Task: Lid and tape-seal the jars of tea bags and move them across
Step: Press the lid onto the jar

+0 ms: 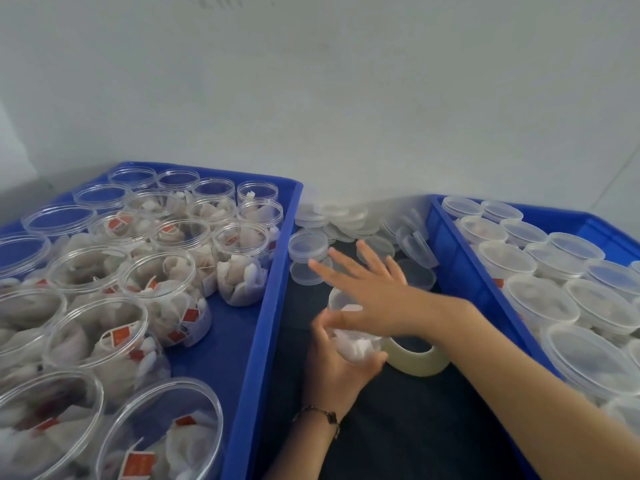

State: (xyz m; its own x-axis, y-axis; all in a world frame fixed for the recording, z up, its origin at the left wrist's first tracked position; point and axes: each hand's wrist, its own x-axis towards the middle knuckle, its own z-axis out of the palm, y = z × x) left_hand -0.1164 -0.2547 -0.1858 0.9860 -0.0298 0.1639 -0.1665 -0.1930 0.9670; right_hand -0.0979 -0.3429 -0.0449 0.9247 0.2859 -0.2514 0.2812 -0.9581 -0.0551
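1. Open jars of tea bags [104,327] fill the left blue crate [277,271], nearest the lens at bottom left; none of them has a lid yet.
2. Landmark: tape roll [417,358], lying flat on the dark table [398,427] between the two crates.
3. Left hand [337,362], just left of the tape roll, fingers curled round one unlidded jar [346,327] of tea bags, held tilted; jar seems to touch the roll's left edge, hard to be sure.
4. Right hand [367,289] above and beyond the tape roll, fingers spread wide, holding nothing, reaching toward the loose lids [332,220] heaped behind the roll by the wall.
5. Right blue crate [467,271], right of the tape roll, holds lidded jars [540,299]; whether they are taped is too blurred to tell.
6. Step in hand, judged: fetch a lid for the held jar.
7. To do it well: pick a single lid [308,245] off the pile, not a nested pair; stand the jar upright before capping so no tea bags catch under the rim; press the lid flat all round, then tape the seam.
8. Risk: the sweeping reach may knock lids about.
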